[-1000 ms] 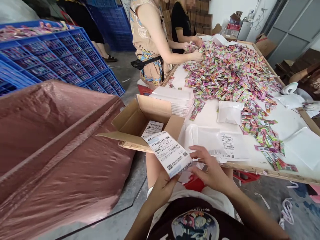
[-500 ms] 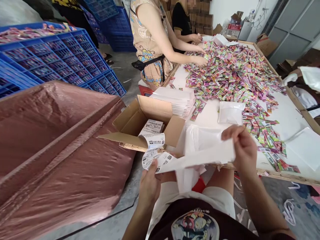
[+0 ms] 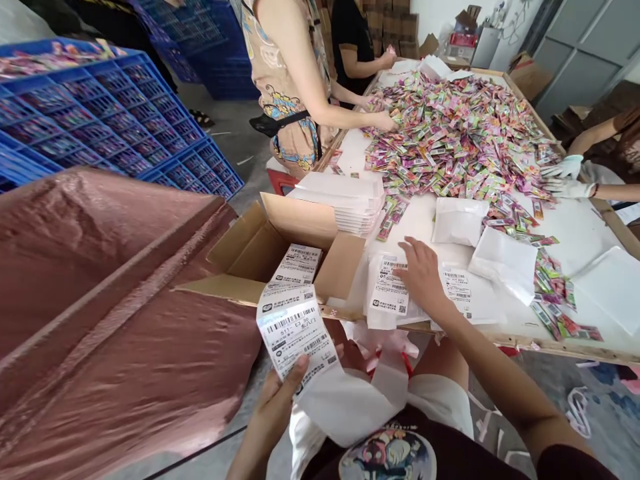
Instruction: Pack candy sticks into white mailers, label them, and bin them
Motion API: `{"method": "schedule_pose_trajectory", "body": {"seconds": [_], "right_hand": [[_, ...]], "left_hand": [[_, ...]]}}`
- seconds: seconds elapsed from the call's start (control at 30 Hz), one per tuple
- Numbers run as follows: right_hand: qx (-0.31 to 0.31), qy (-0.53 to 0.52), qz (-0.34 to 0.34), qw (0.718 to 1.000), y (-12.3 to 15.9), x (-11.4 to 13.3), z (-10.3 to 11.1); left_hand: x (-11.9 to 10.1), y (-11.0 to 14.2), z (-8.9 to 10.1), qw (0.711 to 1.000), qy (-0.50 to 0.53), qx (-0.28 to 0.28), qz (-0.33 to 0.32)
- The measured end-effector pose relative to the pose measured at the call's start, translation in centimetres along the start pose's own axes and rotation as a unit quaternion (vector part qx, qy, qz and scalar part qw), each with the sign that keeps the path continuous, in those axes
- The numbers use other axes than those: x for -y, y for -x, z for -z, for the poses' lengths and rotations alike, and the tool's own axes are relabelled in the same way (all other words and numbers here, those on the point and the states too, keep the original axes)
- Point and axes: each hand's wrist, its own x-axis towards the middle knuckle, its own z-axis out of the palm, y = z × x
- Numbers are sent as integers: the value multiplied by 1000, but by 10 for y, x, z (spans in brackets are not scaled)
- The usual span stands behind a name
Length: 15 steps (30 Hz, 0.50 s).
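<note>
My left hand [image 3: 277, 407] is closed on a strip of shipping labels [image 3: 295, 333] that runs up into a cardboard box [image 3: 280, 250]; peeled white backing paper [image 3: 350, 400] hangs from it over my lap. My right hand [image 3: 420, 273] lies flat, fingers spread, on a white mailer bag with a shipping label [image 3: 387, 293] at the table's near edge. A second labelled mailer [image 3: 457, 290] sits just right of that hand.
A big heap of colourful sachets [image 3: 450, 133] covers the white table [image 3: 580, 233]. Stacked white mailers [image 3: 350, 197] lie by the box. Two people stand at the far left side; gloved hands [image 3: 563, 177] work at the right. Blue crates [image 3: 100, 120] and a brown sack [image 3: 100, 300] fill the left.
My right hand peeled a label off, carried it to the table and now presses it on a mailer. The left hand dropped lower with the label strip, backing paper now hanging loose.
</note>
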Motion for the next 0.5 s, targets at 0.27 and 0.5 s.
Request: {"method": "schedule_pose_trajectory", "body": {"seconds": [0.27, 0.5], "right_hand": [[113, 55, 90, 988, 21, 14, -12], [-291, 52, -364, 883, 68, -126, 86]], "left_hand": [[9, -17, -2, 996, -74, 3, -56], [11, -17, -5, 981, -142, -67, -115]]}}
